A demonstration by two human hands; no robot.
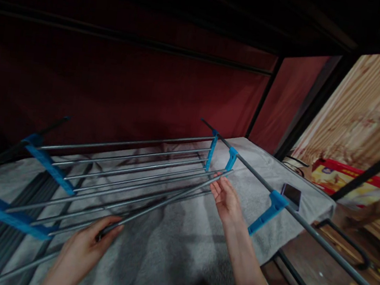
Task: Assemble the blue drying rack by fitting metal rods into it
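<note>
A grey metal rod [169, 200] slants across the front of a partly built rack with blue plastic brackets. Near its closer, open end my left hand [85, 245] grips it, thumb and fingers closed round the tube. My right hand [226, 198], palm turned up, has its loosely curled fingertips on the rod's far end, close to a blue bracket [231, 159]. Several parallel rods [131, 167] of the rack run between the left-hand bracket [50, 167] and the right-hand bracket [211, 152]. Another blue bracket [268, 212] hangs from the long side pole [253, 175], right of my right hand.
Loose dark rods [2, 230] lie in a bundle at the left. A grey cloth [168, 260] covers the bed under the rack, with a phone [290, 195] near its right edge. Black frame posts [310, 106] stand at the right, and a red-and-yellow box [351, 183] lies beyond.
</note>
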